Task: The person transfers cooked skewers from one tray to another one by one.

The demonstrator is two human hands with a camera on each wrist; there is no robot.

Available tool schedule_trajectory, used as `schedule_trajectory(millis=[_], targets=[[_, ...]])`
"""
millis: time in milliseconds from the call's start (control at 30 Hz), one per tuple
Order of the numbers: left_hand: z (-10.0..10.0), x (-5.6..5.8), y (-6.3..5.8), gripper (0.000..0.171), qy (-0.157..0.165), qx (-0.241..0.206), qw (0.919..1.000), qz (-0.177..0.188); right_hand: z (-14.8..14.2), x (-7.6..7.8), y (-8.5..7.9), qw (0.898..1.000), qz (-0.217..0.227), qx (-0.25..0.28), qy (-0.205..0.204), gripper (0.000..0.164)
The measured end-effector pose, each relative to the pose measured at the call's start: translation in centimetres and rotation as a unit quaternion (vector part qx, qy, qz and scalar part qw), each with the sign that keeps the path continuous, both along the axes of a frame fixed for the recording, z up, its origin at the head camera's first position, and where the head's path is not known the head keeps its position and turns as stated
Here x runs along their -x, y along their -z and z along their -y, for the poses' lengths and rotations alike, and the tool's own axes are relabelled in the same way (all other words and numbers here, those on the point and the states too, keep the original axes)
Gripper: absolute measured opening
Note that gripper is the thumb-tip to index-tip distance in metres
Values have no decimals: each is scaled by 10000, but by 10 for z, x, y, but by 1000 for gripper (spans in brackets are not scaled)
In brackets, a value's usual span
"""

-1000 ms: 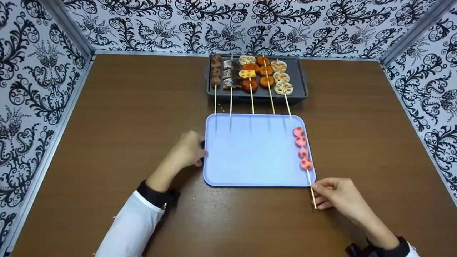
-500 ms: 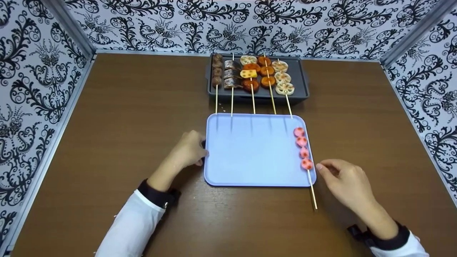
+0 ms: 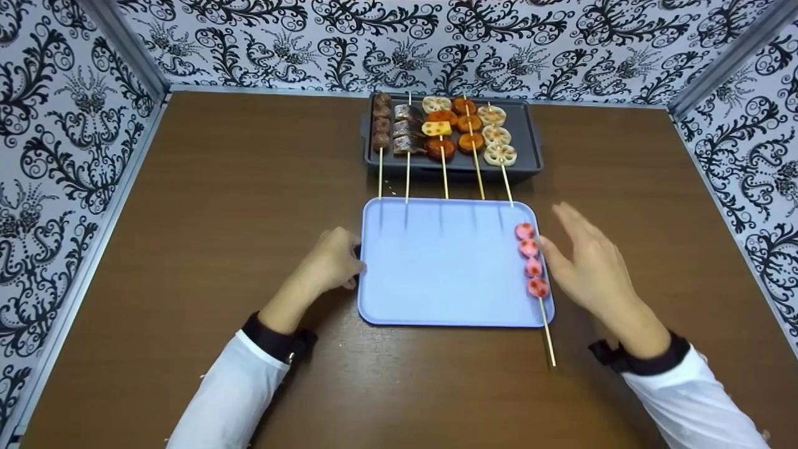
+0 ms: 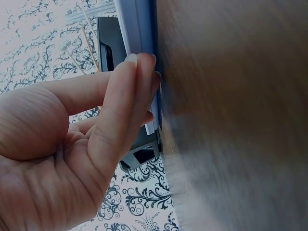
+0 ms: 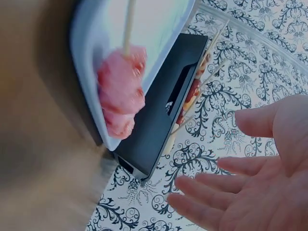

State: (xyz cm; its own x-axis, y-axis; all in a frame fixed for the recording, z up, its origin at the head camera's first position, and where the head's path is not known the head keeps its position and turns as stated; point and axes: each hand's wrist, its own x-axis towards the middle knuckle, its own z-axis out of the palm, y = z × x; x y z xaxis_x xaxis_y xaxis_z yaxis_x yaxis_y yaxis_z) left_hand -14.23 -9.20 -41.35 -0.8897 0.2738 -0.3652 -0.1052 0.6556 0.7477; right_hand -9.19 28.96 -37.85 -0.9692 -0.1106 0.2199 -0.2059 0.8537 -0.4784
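Note:
A light blue tray (image 3: 449,268) lies on the table, and my left hand (image 3: 331,260) grips its left edge. In the left wrist view the fingers of that hand (image 4: 115,106) are bent at the tray's rim (image 4: 137,29). Along the tray's right side lies a skewer of pink flower-marked balls (image 3: 533,268), its stick reaching past the front edge. My right hand (image 3: 592,268) is beside that edge with fingers spread, the thumb close to the pink balls. Seen from the right wrist, the hand (image 5: 269,178) holds nothing and is apart from the pink skewer (image 5: 120,91).
A dark grill pan (image 3: 523,137) stands behind the tray, bearing several skewers: brown balls (image 3: 381,121), silvery fish pieces (image 3: 408,128), orange rounds (image 3: 471,143) and lotus slices (image 3: 500,154). Their sticks reach toward the tray's back rim. Patterned walls (image 3: 399,43) enclose the brown table (image 3: 249,168).
My right hand has let go of the pink skewer's stick and moved away from me along the tray's right edge, its fingers spreading. The left hand stays on the tray.

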Motion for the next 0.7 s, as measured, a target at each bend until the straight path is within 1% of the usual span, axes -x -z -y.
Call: schedule_trajectory(millis=[133, 267, 333, 433, 500, 567, 633, 700], targets=[[0, 0, 0, 8, 16, -31, 10000, -30, 4, 19, -6, 9988, 494, -37, 45, 75], [1, 0, 0, 8, 53, -32, 9999, -86, 7, 36, -8, 9962, 864, -95, 104, 84], [1, 0, 0, 9, 50, -43, 9999, -98, 10, 44, -8, 9947, 1013, -96, 131, 87], [0, 1, 0, 9, 36, -72, 9999, -73, 14, 57, -7, 9943, 1019, 151, 262, 79], [0, 1, 1, 9, 20, -82, 10000, -45, 17, 65, -6, 9936, 946, 481, 389, 67], [0, 1, 0, 9, 1, -82, 10000, -11, 19, 73, -4, 9897, 946, 940, 511, 52], [0, 1, 0, 9, -13, -71, 10000, 5, 21, 81, -2, 9802, 1140, 1527, 548, 44], [0, 1, 0, 8, -16, -68, 10000, 6, 21, 87, 1, 9668, 1423, 2048, 561, 41]])
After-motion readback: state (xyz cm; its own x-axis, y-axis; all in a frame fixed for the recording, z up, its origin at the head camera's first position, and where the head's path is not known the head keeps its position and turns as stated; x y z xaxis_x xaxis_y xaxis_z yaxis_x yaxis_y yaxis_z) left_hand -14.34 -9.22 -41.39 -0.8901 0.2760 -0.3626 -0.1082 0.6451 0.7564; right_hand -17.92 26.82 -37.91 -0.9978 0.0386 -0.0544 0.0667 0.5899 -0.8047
